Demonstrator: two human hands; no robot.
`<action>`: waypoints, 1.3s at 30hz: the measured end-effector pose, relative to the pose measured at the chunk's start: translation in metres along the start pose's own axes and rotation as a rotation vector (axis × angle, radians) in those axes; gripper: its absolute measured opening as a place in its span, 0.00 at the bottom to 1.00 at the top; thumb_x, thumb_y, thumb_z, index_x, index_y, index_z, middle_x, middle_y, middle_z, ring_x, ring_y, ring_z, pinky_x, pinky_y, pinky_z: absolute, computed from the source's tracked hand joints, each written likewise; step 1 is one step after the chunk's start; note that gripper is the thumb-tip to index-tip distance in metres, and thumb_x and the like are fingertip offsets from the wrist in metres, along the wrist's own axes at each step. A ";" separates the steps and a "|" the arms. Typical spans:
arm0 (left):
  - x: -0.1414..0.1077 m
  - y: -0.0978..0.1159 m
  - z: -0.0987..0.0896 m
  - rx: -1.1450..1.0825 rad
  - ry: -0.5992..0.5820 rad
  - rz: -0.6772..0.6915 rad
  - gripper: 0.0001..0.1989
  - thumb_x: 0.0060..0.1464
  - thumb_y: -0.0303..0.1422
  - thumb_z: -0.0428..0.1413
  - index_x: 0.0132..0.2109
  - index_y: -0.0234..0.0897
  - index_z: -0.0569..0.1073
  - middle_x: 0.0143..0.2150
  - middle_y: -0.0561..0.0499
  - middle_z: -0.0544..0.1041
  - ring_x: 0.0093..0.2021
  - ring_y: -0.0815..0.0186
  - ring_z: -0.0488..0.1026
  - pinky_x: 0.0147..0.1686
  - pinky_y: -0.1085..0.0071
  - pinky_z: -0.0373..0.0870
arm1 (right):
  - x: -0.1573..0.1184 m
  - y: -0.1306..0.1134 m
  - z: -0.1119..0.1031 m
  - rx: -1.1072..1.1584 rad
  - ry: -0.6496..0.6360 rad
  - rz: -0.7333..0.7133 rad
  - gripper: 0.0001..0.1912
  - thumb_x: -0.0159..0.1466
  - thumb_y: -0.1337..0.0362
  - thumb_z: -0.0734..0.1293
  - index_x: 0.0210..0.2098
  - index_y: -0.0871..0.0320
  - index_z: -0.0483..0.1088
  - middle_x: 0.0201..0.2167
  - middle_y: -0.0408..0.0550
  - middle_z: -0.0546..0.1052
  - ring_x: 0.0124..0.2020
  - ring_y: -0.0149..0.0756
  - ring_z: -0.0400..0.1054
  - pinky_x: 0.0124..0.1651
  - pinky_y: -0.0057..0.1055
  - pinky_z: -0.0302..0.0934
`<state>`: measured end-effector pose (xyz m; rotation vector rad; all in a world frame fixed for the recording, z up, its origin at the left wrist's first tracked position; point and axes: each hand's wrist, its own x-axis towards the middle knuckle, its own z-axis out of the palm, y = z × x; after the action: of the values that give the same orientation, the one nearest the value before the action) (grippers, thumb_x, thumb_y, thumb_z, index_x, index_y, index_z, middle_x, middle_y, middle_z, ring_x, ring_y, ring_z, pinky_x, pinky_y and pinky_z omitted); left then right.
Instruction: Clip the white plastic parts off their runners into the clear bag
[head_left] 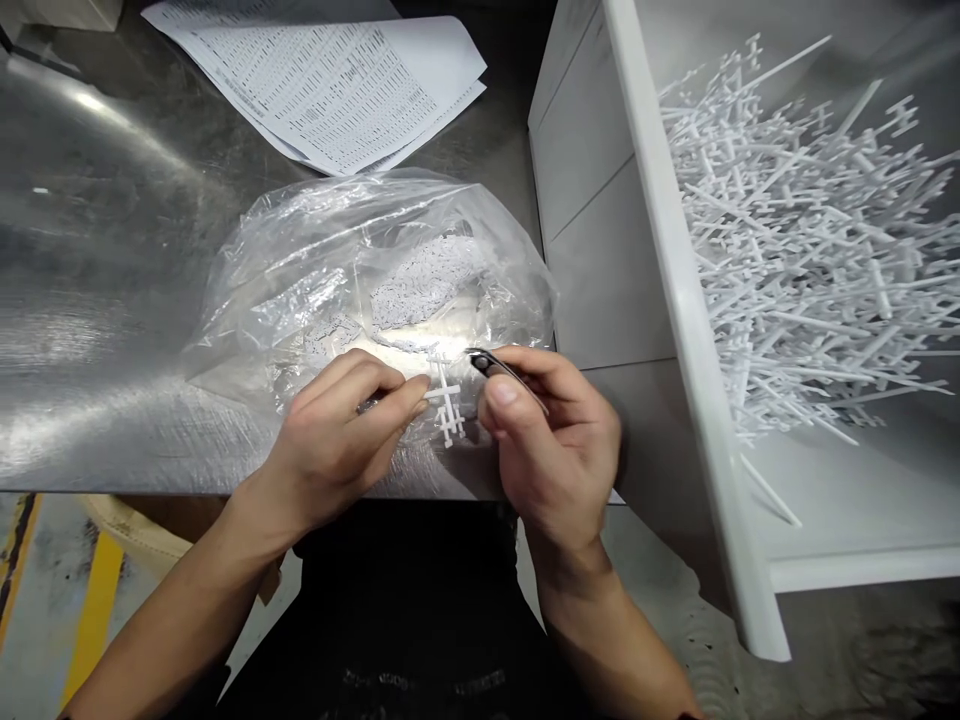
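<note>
Pinched between the thumb and fingers of my left hand (349, 425) is a white plastic sprue (450, 405) with short cross branches. My right hand (551, 430) is closed around a dark metal nail clipper (484, 362), its jaws pointing left, close to the sprue but apart from it. Both hands are over the near side of a clear plastic bag (300, 250) lying on the metal table. Inside the bag is a heap of many small whitish pieces (427, 280), too tiny to make out singly. My left fingertips hide one end of the sprue's crossbar.
On the right stands a white plastic bin (660, 230) with a tall wall, heaped with white sprues (817, 250). Printed sheets (337, 90) lie behind the bag. The metal table's (97, 300) front edge runs just before my body. Below left is a tan container (135, 535).
</note>
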<state>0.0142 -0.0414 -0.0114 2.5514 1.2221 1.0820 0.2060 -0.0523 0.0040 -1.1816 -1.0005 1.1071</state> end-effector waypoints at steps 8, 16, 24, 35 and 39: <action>0.004 0.002 -0.006 -0.003 0.162 -0.023 0.09 0.61 0.19 0.66 0.42 0.36 0.78 0.36 0.54 0.76 0.37 0.70 0.75 0.38 0.72 0.75 | -0.019 -0.005 -0.019 -0.089 -0.084 -0.009 0.09 0.67 0.67 0.77 0.47 0.51 0.85 0.31 0.42 0.82 0.29 0.32 0.74 0.33 0.29 0.72; 0.003 0.003 -0.009 0.000 0.130 -0.048 0.08 0.64 0.21 0.64 0.40 0.37 0.75 0.36 0.54 0.75 0.37 0.69 0.75 0.39 0.69 0.76 | -0.019 -0.004 -0.020 -0.213 -0.129 -0.072 0.08 0.68 0.66 0.76 0.46 0.51 0.85 0.31 0.43 0.82 0.27 0.33 0.70 0.30 0.32 0.67; 0.004 0.003 -0.009 0.007 0.128 -0.030 0.08 0.64 0.20 0.64 0.42 0.37 0.76 0.36 0.53 0.75 0.37 0.69 0.75 0.40 0.69 0.77 | -0.019 -0.001 -0.021 -0.224 -0.169 -0.117 0.10 0.70 0.68 0.75 0.49 0.51 0.83 0.32 0.42 0.80 0.32 0.35 0.72 0.33 0.34 0.65; 0.003 0.000 -0.007 0.000 0.107 -0.022 0.07 0.63 0.21 0.65 0.43 0.37 0.77 0.36 0.53 0.77 0.37 0.68 0.76 0.39 0.69 0.77 | -0.020 -0.004 -0.019 -0.295 -0.106 -0.098 0.08 0.72 0.64 0.75 0.49 0.50 0.85 0.36 0.45 0.86 0.32 0.39 0.79 0.40 0.39 0.77; 0.003 -0.001 -0.006 0.041 0.087 -0.064 0.07 0.66 0.23 0.63 0.47 0.41 0.79 0.36 0.53 0.78 0.36 0.67 0.76 0.37 0.69 0.77 | -0.016 -0.003 -0.015 -0.265 -0.079 -0.054 0.06 0.71 0.63 0.76 0.46 0.51 0.86 0.36 0.45 0.88 0.33 0.40 0.81 0.45 0.42 0.80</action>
<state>0.0113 -0.0395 -0.0054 2.5004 1.3502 1.1776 0.2180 -0.0704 0.0053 -1.3207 -1.2628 1.0066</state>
